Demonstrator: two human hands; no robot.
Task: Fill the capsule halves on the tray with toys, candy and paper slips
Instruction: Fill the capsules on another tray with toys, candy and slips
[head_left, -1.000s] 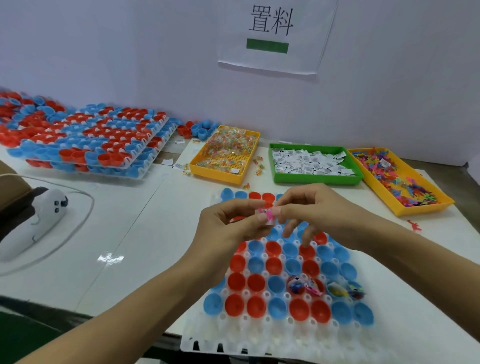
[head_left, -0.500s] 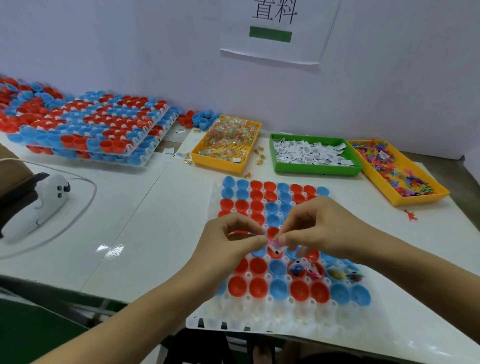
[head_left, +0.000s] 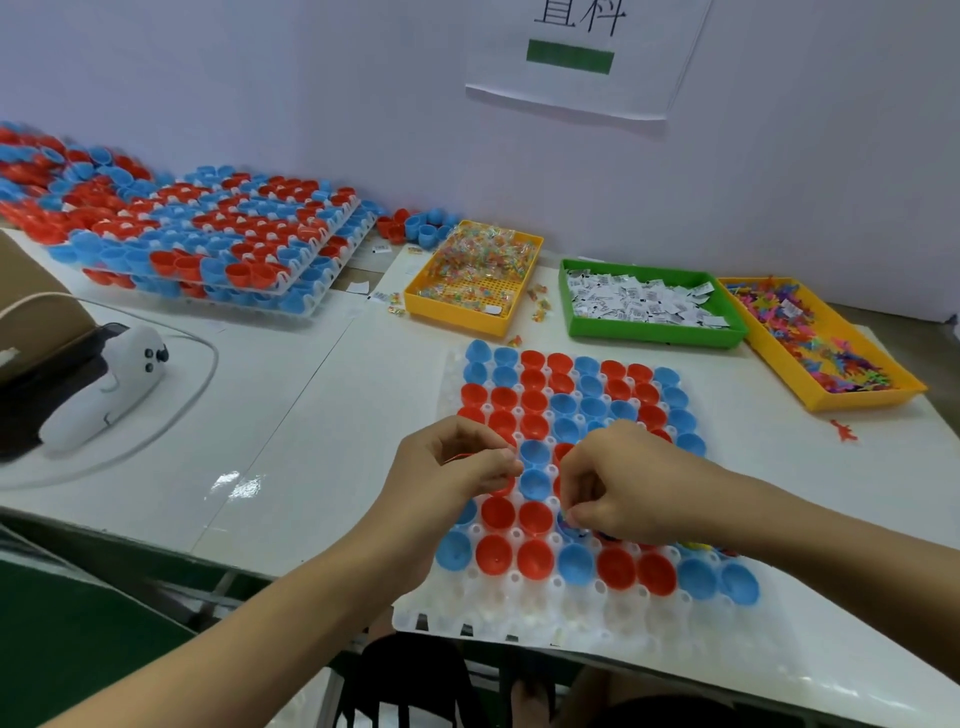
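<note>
1. Three shallow bins sit at twelve to two o'clock of the white tray (head_left: 519, 621): a yellow perforated bin (head_left: 457, 306) of clear-wrapped candy (head_left: 485, 249), a green bin (head_left: 654, 335) of white printed paper slips (head_left: 639, 301), and a second yellow bin (head_left: 857, 397) of small bright plastic toys (head_left: 815, 343).
2. Glossy round capsule halves (head_left: 493, 553), red and blue, stand open side up in the tray's moulded sockets; most look hollow.
3. Left hand (head_left: 452, 467) hovers at the tray's nine o'clock edge, fingertips pressed together on a thin red item too small to identify.
4. Right hand (head_left: 618, 483) is curled low over the centre cups, fingertips at a cup; whether it pinches anything cannot be told.
5. Stacked trays (head_left: 218, 249) of more halves lie at ten o'clock.
</note>
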